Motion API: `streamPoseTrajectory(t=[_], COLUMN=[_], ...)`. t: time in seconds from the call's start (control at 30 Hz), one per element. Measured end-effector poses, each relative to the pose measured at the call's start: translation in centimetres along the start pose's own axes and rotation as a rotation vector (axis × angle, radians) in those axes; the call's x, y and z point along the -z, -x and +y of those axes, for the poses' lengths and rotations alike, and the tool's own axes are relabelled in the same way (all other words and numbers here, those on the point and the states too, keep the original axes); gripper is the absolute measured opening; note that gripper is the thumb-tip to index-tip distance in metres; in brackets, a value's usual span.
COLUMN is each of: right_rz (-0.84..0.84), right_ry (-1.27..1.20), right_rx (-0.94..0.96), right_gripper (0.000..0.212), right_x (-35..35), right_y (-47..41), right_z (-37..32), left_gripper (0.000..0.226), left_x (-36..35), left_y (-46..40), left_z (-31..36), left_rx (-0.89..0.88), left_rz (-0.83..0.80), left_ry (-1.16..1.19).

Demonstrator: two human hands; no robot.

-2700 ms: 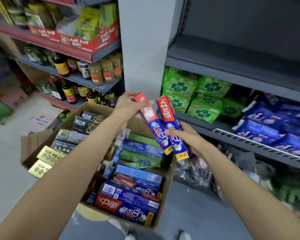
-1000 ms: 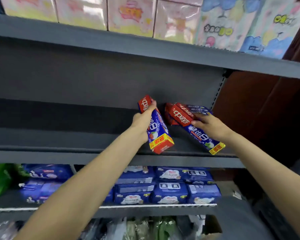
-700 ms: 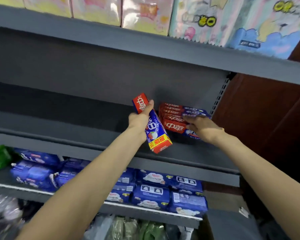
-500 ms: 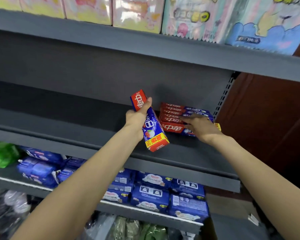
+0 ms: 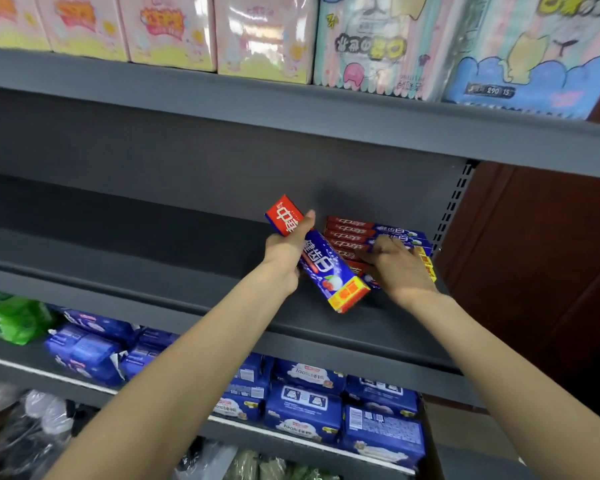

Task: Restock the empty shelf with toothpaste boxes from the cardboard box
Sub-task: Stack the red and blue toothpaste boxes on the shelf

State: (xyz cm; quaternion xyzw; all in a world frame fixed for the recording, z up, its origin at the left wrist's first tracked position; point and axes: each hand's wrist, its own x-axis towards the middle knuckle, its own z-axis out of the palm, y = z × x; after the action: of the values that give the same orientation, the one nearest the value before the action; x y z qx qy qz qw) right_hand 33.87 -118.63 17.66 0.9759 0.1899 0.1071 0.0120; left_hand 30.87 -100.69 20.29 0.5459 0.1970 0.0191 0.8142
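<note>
Resting on the stacked toothpaste boxes (image 5: 371, 233), right hand (image 5: 392, 268) has released its box.

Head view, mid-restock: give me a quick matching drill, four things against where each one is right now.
Things:
1. toothpaste box
2. toothpaste stack
3. blue packs
4. pastel packs

Places:
A. on the shelf above the grey shelf
B. in the left hand, tilted
C. on the shelf below
D. at the grey shelf's right end, under the right hand

Pairs: 1-B, 2-D, 3-C, 4-A
</note>
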Motion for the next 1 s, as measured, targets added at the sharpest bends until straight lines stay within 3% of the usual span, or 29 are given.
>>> streamPoseTrajectory(t=[0.1, 0.2, 0.27, 0.37, 0.5, 0.6, 0.77, 1.0], right_rz=[-0.033, -0.180, -0.282, -0.296, -0.272, -0.258, -0.205, 0.027], right_ry=[-0.254, -0.731, -0.867, -0.672, -0.677, -0.655, -0.471, -0.506], right_rx=[0.002, -0.163, -0.169, -0.085, -0.054, -0.046, -0.094, -0.138], right_gripper=[0.040, 0.052, 0.043, 0.038, 0.023, 0.029, 0.036, 0.050], right_x=[1.4, 4.4, 5.7, 5.9, 5.8, 6.1, 5.2, 2.7], right_y=[-0.1, 0.7, 1.3, 1.5, 1.8, 2.1, 2.5, 3.6], right_z=[0.3, 0.1, -0.1, 0.0, 0.9, 2.2, 3.9, 3.6], left_gripper=[0.056, 0.065, 0.059, 0.051, 0.061, 0.065, 0.029, 0.030], left_x=[-0.7, -1.8, -2.6, -3.5, -3.8, -2.5, -1.2, -2.0], left_y=[-0.1, -0.1, 0.2, 0.5, 0.8, 0.7, 1.7, 1.1], left_z=[0.0, 0.0, -0.2, -0.8, -0.7, -0.1, -0.1, -1.6], left_rx=[-0.005, 0.003, 0.018, 0.053, 0.037, -0.141, -0.178, -0.274], left_rz=[-0.022, -0.045, -0.037, -0.059, -0.036, 0.027, -0.221, -0.131], left_ry=[0.056, 0.087, 0.087, 0.083, 0.084, -0.059, -0.483, -0.630])
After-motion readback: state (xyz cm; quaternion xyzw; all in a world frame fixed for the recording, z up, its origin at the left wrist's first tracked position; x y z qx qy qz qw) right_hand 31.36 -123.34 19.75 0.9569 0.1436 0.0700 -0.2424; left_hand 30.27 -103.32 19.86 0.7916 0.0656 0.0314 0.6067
